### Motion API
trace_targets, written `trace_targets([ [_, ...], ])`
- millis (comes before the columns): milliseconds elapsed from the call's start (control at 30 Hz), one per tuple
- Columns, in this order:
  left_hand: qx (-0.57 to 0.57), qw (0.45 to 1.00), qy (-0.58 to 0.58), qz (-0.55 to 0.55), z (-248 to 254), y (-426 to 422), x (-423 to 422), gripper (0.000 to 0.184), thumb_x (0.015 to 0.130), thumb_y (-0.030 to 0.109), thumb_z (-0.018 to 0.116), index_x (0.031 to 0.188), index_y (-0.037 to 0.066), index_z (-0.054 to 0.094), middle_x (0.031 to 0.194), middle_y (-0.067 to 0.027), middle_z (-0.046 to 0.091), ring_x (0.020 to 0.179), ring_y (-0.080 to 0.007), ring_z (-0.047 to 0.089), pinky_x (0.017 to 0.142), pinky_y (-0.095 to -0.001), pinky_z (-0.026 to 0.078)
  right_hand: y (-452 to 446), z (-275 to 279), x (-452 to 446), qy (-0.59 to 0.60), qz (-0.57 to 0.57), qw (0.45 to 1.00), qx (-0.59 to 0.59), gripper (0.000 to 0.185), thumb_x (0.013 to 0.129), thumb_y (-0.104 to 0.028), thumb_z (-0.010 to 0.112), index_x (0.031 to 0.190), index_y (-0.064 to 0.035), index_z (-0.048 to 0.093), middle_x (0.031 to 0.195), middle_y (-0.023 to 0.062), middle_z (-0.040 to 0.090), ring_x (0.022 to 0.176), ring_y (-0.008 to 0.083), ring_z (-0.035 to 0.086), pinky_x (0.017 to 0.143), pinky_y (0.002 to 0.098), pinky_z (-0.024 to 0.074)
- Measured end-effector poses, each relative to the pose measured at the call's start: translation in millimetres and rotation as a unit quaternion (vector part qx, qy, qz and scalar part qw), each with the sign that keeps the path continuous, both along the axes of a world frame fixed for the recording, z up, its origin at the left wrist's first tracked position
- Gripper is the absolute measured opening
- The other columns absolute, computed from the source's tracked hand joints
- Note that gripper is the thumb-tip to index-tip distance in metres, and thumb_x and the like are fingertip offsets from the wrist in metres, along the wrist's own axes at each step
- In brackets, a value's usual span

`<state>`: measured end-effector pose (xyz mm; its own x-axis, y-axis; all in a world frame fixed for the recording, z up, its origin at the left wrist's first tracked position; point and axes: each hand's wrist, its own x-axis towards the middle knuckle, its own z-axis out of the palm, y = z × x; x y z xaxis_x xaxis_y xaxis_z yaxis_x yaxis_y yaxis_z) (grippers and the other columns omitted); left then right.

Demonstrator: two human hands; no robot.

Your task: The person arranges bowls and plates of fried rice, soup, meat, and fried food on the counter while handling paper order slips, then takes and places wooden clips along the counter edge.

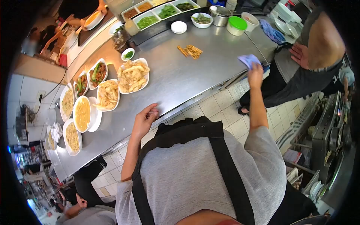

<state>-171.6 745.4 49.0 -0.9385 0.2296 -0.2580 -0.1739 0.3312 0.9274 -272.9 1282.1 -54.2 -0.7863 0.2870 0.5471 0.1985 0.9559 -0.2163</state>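
My right hand is closed on a bluish-purple cloth at the front edge of the steel counter, on the right. Near the same edge, left of centre, my left hand has its fingers curled; whether anything is in them is too small to tell. Beyond it stand two white dishes of pale fried food, one behind the other. Several brown sticks lie together on the counter, away from both hands.
Soup, noodle plates and vegetable dishes crowd the left. Along the back are stacked small plates, a metal pot and a green-lidded tub. A co-worker stands right; another person is lower left.
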Motion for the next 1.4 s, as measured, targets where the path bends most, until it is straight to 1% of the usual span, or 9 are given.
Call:
trace_targets([
  [100, 0.026, 0.998, -0.035, 0.049, -13.9, -14.2, 27.5, 0.034, 0.087, 0.008, 0.056, 0.12, 0.003, 0.053, 0.09, -0.0039, 0.061, 0.072, -0.0084, 0.056, 0.067, -0.0226, 0.048, 28.7, -12.5, 50.8, -0.377, -0.119, 0.907, -0.148, 0.027, 0.082, -0.021, 0.052, 0.097, -0.0016, 0.063, 0.103, 0.0243, 0.06, 0.097, 0.0379, 0.058, 0.082, 0.046, 0.0463],
  [133, -0.006, 0.998, -0.034, 0.048, -17.5, -19.3, 36.2, 0.033, 0.087, 0.006, 0.055, 0.12, 0.002, 0.054, 0.088, -0.0043, 0.061, 0.072, -0.0085, 0.056, 0.067, -0.0227, 0.048, 68.5, -72.3, 61.2, -0.585, 0.084, 0.805, 0.053, 0.036, 0.079, -0.026, 0.053, 0.105, -0.0024, 0.062, 0.107, 0.022, 0.06, 0.102, 0.0362, 0.057, 0.086, 0.0437, 0.0458],
  [233, -0.04, 0.992, -0.093, 0.07, -10.6, -28.5, 59.0, 0.033, 0.088, 0.013, 0.055, 0.121, 0.007, 0.054, 0.095, -0.0057, 0.062, 0.074, -0.0114, 0.058, 0.071, -0.0251, 0.047, 12.1, -20.4, 94.4, -0.655, 0.25, 0.712, -0.047, 0.03, 0.073, -0.018, 0.053, 0.096, -0.0053, 0.068, 0.102, 0.0191, 0.062, 0.096, 0.0294, 0.061, 0.087, 0.0365, 0.0456],
  [367, -0.142, 0.989, -0.031, 0.019, -18.9, -39.2, 68.4, 0.035, 0.086, 0.016, 0.056, 0.121, 0.008, 0.054, 0.094, -0.008, 0.063, 0.079, -0.0164, 0.06, 0.074, -0.0285, 0.047, -45.1, 104.0, 78.5, -0.459, 0.218, 0.784, -0.358, 0.033, 0.075, -0.007, 0.053, 0.106, -0.0008, 0.062, 0.092, 0.0078, 0.065, 0.087, 0.0174, 0.057, 0.083, 0.0286, 0.0431],
  [467, -0.131, 0.991, 0.009, 0.007, -2.0, -42.4, 60.1, 0.035, 0.085, 0.017, 0.057, 0.119, 0.006, 0.054, 0.096, -0.0093, 0.063, 0.085, -0.0191, 0.061, 0.079, -0.0288, 0.047, -87.2, 180.2, 33.9, -0.258, 0.211, 0.911, -0.245, 0.031, 0.081, -0.011, 0.053, 0.109, -0.0015, 0.059, 0.101, 0.0156, 0.064, 0.098, 0.0254, 0.058, 0.088, 0.0337, 0.0418],
  [567, -0.099, 0.993, 0.049, 0.027, 10.5, -56.0, 56.0, 0.036, 0.085, 0.017, 0.058, 0.119, 0.006, 0.054, 0.096, -0.0091, 0.063, 0.083, -0.0181, 0.06, 0.077, -0.0292, 0.047, -127.2, 191.1, -11.2, -0.111, 0.129, 0.977, 0.127, 0.033, 0.084, -0.02, 0.057, 0.114, -0.0073, 0.058, 0.119, 0.0208, 0.053, 0.108, 0.0348, 0.052, 0.09, 0.0383, 0.0415],
  [767, -0.061, 0.982, 0.077, 0.163, 30.5, -141.2, 69.4, 0.033, 0.087, 0.015, 0.058, 0.118, 0.005, 0.054, 0.09, -0.0055, 0.061, 0.075, -0.0114, 0.057, 0.072, -0.026, 0.047, -291.5, 197.0, -26.1, -0.145, 0.392, 0.907, -0.044, 0.03, 0.079, -0.011, 0.062, 0.109, -0.0092, 0.06, 0.119, 0.0162, 0.053, 0.11, 0.0318, 0.051, 0.089, 0.0375, 0.042],
  [1000, -0.032, 0.925, 0.157, 0.344, 70.0, -309.3, 54.2, 0.029, 0.087, 0.014, 0.054, 0.113, 0.002, 0.058, 0.079, -0.0039, 0.06, 0.071, -0.0085, 0.054, 0.067, -0.0239, 0.045, -514.4, 226.4, -43.7, -0.155, 0.561, 0.813, -0.007, 0.011, 0.081, -0.01, 0.057, 0.089, -0.0058, 0.063, 0.094, 0.0124, 0.059, 0.078, 0.0312, 0.06, 0.068, 0.0381, 0.0472],
  [1400, -0.518, 0.784, 0.17, 0.296, 17.2, -628.5, -83.9, 0.033, 0.084, 0.016, 0.05, 0.114, 0.004, 0.057, 0.105, -0.0182, 0.06, 0.096, -0.0312, 0.058, 0.084, -0.0384, 0.046, -787.6, 142.0, -171.4, -0.14, 0.701, 0.669, 0.204, 0.014, 0.072, -0.022, 0.064, 0.077, -0.0084, 0.064, 0.077, 0.0116, 0.061, 0.077, 0.0298, 0.061, 0.069, 0.0417, 0.0497],
])
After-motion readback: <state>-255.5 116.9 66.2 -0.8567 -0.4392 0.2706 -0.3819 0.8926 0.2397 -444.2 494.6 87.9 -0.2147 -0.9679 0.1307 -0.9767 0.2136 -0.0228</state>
